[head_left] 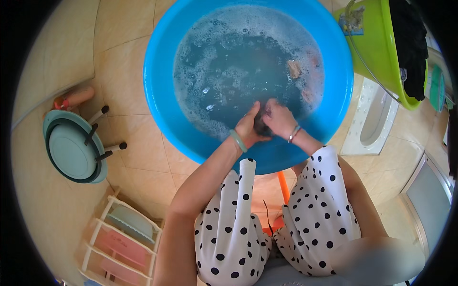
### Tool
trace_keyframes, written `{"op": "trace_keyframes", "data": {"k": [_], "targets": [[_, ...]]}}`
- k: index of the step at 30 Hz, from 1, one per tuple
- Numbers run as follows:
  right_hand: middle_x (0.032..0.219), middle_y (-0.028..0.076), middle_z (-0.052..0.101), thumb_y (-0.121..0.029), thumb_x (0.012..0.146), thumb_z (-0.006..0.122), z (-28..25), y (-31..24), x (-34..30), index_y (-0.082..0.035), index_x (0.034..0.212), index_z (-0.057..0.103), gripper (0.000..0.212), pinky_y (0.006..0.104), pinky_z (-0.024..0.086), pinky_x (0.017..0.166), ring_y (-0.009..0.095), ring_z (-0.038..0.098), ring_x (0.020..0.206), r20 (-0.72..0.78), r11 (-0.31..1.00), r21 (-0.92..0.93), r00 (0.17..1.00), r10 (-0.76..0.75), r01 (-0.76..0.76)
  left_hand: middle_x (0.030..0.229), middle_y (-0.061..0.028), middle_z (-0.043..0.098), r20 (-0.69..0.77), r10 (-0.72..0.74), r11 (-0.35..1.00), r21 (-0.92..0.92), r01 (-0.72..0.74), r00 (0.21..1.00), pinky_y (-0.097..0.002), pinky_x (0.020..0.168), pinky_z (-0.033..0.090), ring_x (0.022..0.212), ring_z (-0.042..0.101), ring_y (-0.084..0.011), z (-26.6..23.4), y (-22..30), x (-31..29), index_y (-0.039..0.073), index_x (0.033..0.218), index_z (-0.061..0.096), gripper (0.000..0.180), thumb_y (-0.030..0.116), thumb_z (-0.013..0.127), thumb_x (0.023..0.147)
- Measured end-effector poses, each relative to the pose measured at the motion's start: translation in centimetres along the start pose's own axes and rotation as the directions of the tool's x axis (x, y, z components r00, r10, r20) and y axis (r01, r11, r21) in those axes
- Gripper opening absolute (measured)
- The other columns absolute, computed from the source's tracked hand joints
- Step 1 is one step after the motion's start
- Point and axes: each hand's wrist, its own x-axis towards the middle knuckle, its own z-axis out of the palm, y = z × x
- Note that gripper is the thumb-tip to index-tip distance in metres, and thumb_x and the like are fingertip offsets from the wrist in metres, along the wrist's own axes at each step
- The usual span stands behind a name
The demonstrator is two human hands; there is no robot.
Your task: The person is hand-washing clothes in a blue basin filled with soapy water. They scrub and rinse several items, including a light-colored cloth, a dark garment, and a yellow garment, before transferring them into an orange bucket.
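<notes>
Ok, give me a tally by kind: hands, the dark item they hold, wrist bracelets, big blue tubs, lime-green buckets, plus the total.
Hands: 2 (left hand, right hand)
Dark item: 1, held between them
Bracelets: 2 (green bracelet on the left wrist, silver bracelet on the right)
Blue tub: 1
Lime-green bucket: 1
Total: 7

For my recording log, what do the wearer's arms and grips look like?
The left grip and right grip wear no gloves. A smooth, pale green bangle circles the left wrist; a silvery bracelet circles the right wrist. No sleeves show on either forearm.
</notes>
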Motion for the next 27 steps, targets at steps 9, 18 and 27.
{"op": "trace_keyframes", "data": {"k": [9,18,27], "targets": [[0.096,0.01,0.05,-0.017,0.081,0.071,-0.6,-10.4,-5.6,-0.011,0.086,0.054,0.019,0.0357,0.052,0.052,0.027,0.063,0.066,-0.266,0.632,-0.392,0.576,-0.773,0.668,0.102,-0.0062,0.059,0.534,0.211,0.917,-0.398,0.023,0.819,-0.0321,0.073,0.049,0.08,0.054,-0.0152,-1.3,4.4,2.0,0.012,0.104,0.058,0.029,0.04,0.057,0.096],[0.077,0.015,0.064,-0.023,0.091,0.058,-1.3,-6.7,2.2,-0.008,0.08,0.057,0.019,0.0464,0.051,0.056,0.036,0.063,0.066,-0.581,0.813,-0.168,0.611,-0.538,0.557,0.079,-0.001,0.061,-0.264,0.546,0.803,-0.105,-0.586,0.795,-0.0286,0.065,0.049,0.07,0.057,-0.0134,0.3,3.6,0.4,0.008,0.089,0.061,0.033,0.038,0.051,0.099],[0.111,0.012,0.055,-0.013,0.082,0.068,-9.0,2.1,-1.4,-0.01,0.111,0.058,0.031,0.0381,0.057,0.068,0.032,0.064,0.092,-0.426,0.724,-0.69,0.801,-0.421,0.014,0.072,-0.0064,0.061,0.112,0.632,0.004,0.989,-0.147,0.767,-0.0306,0.067,0.043,0.068,0.055,-0.0212,-2.7,5.9,-2.8,0.009,0.087,0.067,0.026,0.032,0.058,0.095]]}}
